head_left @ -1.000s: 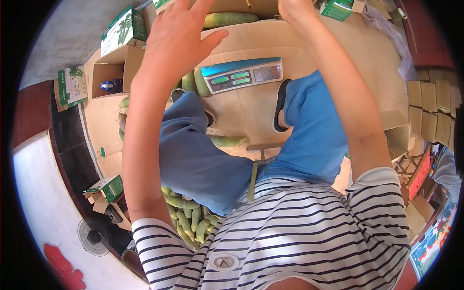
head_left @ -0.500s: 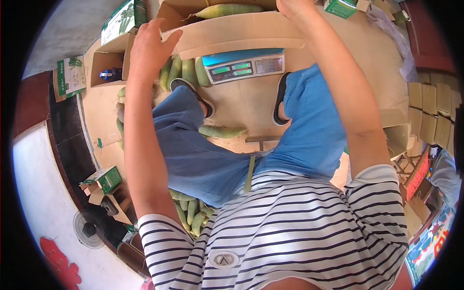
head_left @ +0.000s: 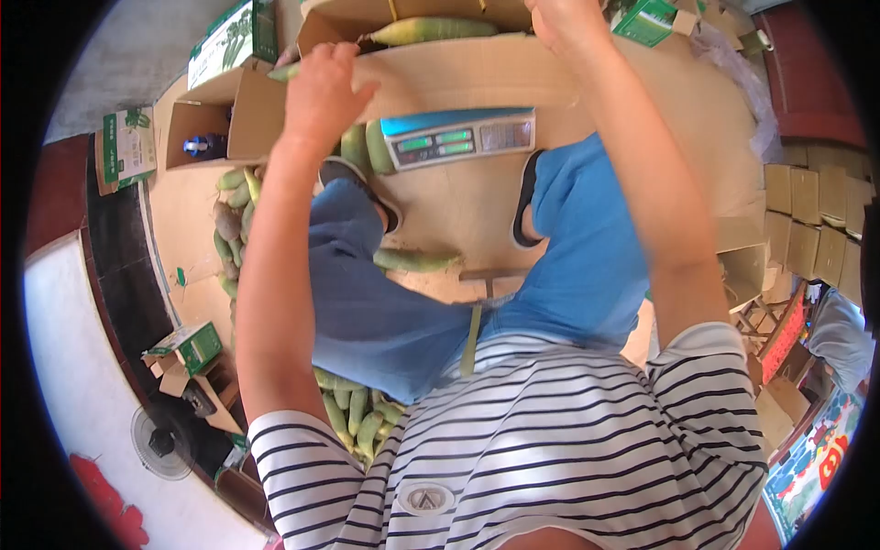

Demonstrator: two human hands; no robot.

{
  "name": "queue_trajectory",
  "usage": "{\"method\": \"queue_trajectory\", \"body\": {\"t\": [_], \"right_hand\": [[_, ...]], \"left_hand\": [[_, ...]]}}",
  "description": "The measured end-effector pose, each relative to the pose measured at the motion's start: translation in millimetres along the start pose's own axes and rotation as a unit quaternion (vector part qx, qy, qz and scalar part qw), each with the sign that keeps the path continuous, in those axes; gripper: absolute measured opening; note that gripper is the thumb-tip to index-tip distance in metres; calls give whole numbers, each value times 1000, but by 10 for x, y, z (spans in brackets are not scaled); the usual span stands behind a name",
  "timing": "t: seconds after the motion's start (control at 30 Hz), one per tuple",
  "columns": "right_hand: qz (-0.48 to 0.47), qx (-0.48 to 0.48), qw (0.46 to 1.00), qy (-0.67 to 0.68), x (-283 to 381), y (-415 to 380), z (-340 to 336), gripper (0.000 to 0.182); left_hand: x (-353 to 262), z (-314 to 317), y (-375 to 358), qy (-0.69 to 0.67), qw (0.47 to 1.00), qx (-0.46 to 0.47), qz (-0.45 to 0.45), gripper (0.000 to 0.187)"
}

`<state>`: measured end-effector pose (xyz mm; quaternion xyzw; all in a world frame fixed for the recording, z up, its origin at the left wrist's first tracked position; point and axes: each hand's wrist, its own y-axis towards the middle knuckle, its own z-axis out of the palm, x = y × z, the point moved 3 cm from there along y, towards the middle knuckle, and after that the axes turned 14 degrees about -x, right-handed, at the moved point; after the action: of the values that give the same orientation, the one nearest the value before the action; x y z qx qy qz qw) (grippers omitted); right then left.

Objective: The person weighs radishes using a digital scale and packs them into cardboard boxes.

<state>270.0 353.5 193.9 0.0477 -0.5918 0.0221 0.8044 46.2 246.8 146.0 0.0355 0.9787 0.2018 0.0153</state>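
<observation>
My left hand (head_left: 323, 90) has moved in from the box's edge and now clenches the near flap of the cardboard box (head_left: 477, 73), far above the scale (head_left: 458, 139). My right hand (head_left: 566, 20) grips the far-right rim; a cucumber (head_left: 431, 29) lies inside.

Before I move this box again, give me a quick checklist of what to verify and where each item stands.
1. Left hand on the cardboard box, gripping its left flap edge: ok.
2. Right hand on the box's far right edge: cannot tell, partly cut off by the frame.
3. Cucumber lying inside the box: ok.
4. Scale readable: not ok, box flap overhangs its top and digits are too small.
5. Floor by the feet free: not ok, a loose cucumber lies between the legs.
</observation>
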Motion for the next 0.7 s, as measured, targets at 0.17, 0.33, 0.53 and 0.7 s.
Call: {"method": "queue_trajectory", "body": {"t": [0.17, 0.33, 0.53, 0.7], "right_hand": [[-83, -29, 995, -49, 93, 495, -143, 24], [-128, 58, 879, -456, -57, 672, 86, 23], [-225, 77, 691, -683, -959, 1075, 81, 32], [-135, 184, 644, -730, -1159, 1190, 64, 24]], "left_hand": [[-318, 95, 92, 14, 997, 24, 66, 56], [-208, 339, 144, -17, 995, 91, 23, 46], [-282, 382, 219, 9, 991, 132, 31, 37], [-315, 461, 274, 11, 988, 141, 56, 32]]}}
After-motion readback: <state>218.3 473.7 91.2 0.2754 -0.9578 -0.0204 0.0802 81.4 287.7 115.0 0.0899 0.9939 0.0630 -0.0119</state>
